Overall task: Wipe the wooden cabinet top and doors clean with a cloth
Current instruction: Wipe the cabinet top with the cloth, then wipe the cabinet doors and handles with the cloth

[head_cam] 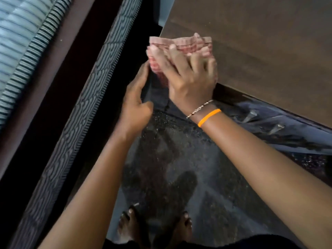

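Dark speckled floor (179, 159) down below, with bare feet (129, 223) in sandals right at the bottom edge. Further up, the left hand (136, 103) hangs loose and half open beside the cabinet corner, fingertips just touching the cloth's lower edge, not gripping anything. Right hand (190, 76), bracelets (204, 112) on the wrist, lies spread over the pink cloth (179, 45) and presses it on the left corner of the cabinet top (260, 42), cloth hanging over the edge. Striped mattress (27, 42) off to the left.
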Demonstrator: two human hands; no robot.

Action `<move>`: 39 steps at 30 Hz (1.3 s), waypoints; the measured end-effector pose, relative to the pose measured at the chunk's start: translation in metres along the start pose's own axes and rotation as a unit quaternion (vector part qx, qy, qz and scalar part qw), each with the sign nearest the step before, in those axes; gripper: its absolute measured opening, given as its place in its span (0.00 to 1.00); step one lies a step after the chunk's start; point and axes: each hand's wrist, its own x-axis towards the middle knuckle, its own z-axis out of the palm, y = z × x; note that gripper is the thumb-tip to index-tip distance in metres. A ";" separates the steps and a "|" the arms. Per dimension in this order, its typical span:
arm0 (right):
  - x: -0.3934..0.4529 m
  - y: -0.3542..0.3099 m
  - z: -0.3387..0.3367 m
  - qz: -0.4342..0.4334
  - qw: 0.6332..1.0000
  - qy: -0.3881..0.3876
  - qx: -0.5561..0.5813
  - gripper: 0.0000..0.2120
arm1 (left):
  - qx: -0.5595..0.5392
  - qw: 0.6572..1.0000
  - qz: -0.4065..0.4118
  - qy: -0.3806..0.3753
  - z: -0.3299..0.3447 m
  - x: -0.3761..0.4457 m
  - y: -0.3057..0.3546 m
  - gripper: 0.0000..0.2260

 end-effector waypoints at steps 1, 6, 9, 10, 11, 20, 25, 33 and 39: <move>0.003 -0.007 0.005 0.003 1.000 0.009 0.003 0.20 | -0.023 1.000 -0.008 0.015 0.001 0.000 -0.005 0.37; 0.001 -0.006 0.016 -0.028 0.997 0.063 -0.036 0.20 | -0.096 0.990 -0.047 0.089 0.015 -0.022 -0.039 0.34; -0.005 -0.005 0.021 -0.052 0.993 0.071 -0.082 0.21 | -0.087 0.989 -0.047 0.106 0.020 -0.027 -0.060 0.35; -0.013 -0.003 0.021 -0.056 0.991 0.067 -0.104 0.21 | -0.085 0.989 -0.038 0.113 0.019 -0.023 -0.065 0.36; -0.023 0.002 0.022 -0.059 0.989 0.061 -0.119 0.22 | -0.087 0.988 -0.026 0.122 0.018 -0.017 -0.068 0.36; -0.129 0.086 -0.002 -0.010 0.983 0.007 -0.185 0.33 | -0.142 0.986 0.003 0.088 0.034 0.011 -0.085 0.33; -0.095 0.047 0.006 -0.014 0.988 -0.013 -0.154 0.36 | -0.178 0.983 -0.010 0.035 0.033 0.008 -0.093 0.37; -0.012 -0.028 0.046 -0.187 0.946 0.038 -0.261 0.31 | -0.206 0.975 -0.004 0.087 0.028 0.020 -0.103 0.38; -0.051 0.011 0.038 -0.170 0.961 0.033 -0.217 0.28 | -0.189 0.977 -0.029 0.092 0.026 0.021 -0.108 0.36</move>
